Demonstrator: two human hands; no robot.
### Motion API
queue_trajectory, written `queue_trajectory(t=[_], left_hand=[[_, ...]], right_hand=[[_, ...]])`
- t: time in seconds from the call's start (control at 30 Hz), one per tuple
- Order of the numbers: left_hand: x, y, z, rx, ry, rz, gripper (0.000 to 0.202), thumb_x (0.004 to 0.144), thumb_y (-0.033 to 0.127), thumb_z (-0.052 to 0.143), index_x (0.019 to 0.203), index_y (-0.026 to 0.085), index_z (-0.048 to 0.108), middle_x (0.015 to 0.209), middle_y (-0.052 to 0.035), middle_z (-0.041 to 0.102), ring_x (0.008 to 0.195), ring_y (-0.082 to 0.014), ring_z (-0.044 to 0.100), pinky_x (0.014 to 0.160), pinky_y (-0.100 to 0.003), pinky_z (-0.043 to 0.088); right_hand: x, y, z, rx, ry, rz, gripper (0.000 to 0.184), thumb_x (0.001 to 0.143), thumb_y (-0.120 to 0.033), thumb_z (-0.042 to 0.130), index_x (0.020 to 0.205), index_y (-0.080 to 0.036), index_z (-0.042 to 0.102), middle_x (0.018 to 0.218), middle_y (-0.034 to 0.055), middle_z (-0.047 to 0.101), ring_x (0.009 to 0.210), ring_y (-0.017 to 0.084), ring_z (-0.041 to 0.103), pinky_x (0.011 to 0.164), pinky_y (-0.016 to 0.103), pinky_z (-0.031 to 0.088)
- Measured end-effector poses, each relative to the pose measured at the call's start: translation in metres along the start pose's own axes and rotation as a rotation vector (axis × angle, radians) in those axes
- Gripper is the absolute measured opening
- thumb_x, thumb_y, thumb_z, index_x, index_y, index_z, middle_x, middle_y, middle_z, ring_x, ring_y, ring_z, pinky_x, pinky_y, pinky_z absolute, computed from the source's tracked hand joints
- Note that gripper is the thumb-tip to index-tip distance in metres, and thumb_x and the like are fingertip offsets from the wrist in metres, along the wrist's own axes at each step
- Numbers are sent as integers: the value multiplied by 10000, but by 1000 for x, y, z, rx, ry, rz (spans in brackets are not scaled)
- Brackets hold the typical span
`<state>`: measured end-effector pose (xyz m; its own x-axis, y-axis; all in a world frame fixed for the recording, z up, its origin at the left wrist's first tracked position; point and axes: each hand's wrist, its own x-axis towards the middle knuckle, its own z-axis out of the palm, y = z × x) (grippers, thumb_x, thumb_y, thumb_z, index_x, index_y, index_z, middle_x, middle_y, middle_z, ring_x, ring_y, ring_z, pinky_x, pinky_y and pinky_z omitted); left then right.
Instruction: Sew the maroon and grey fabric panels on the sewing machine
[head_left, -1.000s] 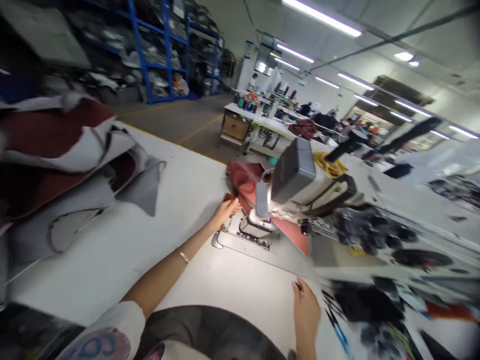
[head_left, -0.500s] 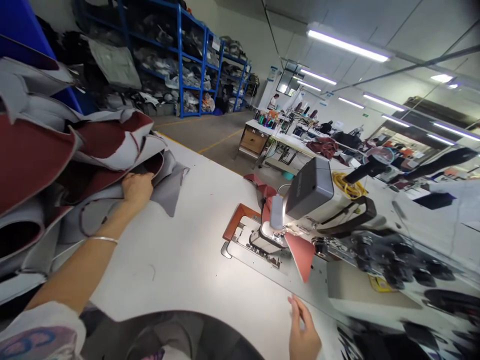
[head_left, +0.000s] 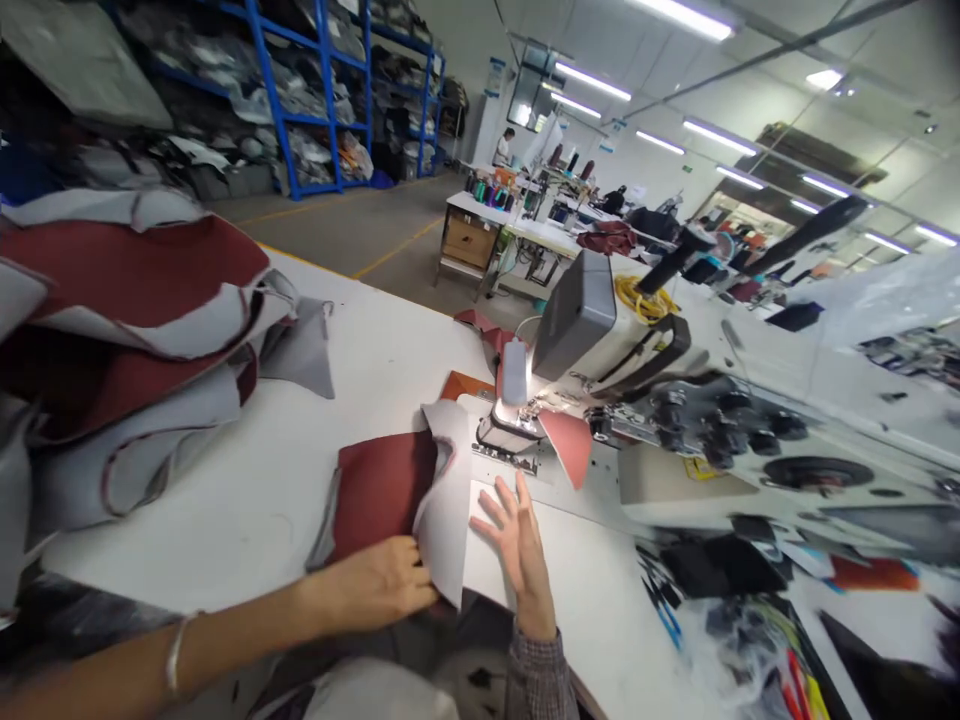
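A dark red fabric piece with grey backing lies on the white table in front of the sewing machine. My left hand pinches its near edge, where the grey backing is folded up. My right hand lies flat beside it, fingers spread toward the needle plate. Another red piece sits under the lit machine head.
A tall stack of red and grey cut pieces fills the table's left side. Tools and clutter lie to the right of the machine. Blue shelving and other workstations with people stand further back across the floor.
My left hand has come away from the stack with one red and grey piece and laid it before the machine. My right hand has moved forward and flattened beside it.
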<state>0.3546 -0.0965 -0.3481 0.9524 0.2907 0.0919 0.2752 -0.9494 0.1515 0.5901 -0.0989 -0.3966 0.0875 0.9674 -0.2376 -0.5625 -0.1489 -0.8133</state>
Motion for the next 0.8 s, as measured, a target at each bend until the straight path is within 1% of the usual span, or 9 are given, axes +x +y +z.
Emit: queue_trajectory(t=[0.13,0.23,0.33,0.4,0.5,0.57,0.67,0.73,0.8], left_hand=[[-11,22,6,-216,-98,-141,463,853,498,636,1254,272,589,1193,-69,675,1064,-249,630,976,-410,451],[-9,20,-17,-288,31,-223,348,943,355,537,1271,244,571,1211,-64,664,1062,-198,626,1028,-359,431],[11,5,-26,-209,125,37,397,963,136,413,1317,265,537,1285,-47,632,1205,-190,556,1105,-366,363],[28,-13,-16,-94,57,159,524,953,144,440,1442,325,395,1457,-49,489,1372,-240,406,1144,-465,307],[49,-45,13,39,-92,-52,711,884,351,619,1507,300,281,1512,-139,398,1358,-338,418,988,-455,464],[61,-61,31,137,-138,-333,786,849,445,648,1516,249,280,1454,-253,427,1213,-392,552,821,-415,530],[78,-74,47,189,-155,-653,752,861,434,632,1491,152,334,1147,-328,621,832,-375,694,664,-398,524],[92,-78,50,117,-78,-701,620,870,372,626,1374,46,472,865,-259,690,662,-335,678,627,-387,510],[104,-82,49,36,42,-656,386,889,289,581,1134,-8,617,717,-207,669,629,-314,657,628,-380,500]], right_hand=[[-29,-3,-28,-233,80,36,950,791,-443,741,1541,-260,187,1261,139,623,1004,266,669,851,435,563],[-45,3,-38,-405,117,23,635,883,-523,592,1447,-279,435,1404,95,533,1238,273,552,1016,418,485],[-43,11,-34,-490,159,-2,490,885,-532,566,1294,-265,606,1441,53,501,1341,256,449,1114,404,386],[-35,13,-27,-392,119,4,495,879,-524,566,1281,-238,606,1392,74,548,1288,261,506,1089,426,410],[-28,13,-19,-161,124,8,598,913,-587,475,1375,-208,492,1372,140,551,1201,277,575,980,463,493],[-32,15,-16,-126,179,-1,682,904,-621,473,1446,-217,384,1420,173,492,1215,296,560,919,470,526],[-35,29,-8,-376,191,-44,900,747,-523,722,1494,-249,304,1523,165,345,1265,334,506,874,440,552],[-23,39,-3,-591,186,-118,939,686,-393,775,1492,-230,320,1520,154,350,1256,326,509,915,425,534],[0,41,0,-732,193,-213,706,761,-278,654,1421,-170,429,1429,150,478,1221,276,542,1001,404,478]])
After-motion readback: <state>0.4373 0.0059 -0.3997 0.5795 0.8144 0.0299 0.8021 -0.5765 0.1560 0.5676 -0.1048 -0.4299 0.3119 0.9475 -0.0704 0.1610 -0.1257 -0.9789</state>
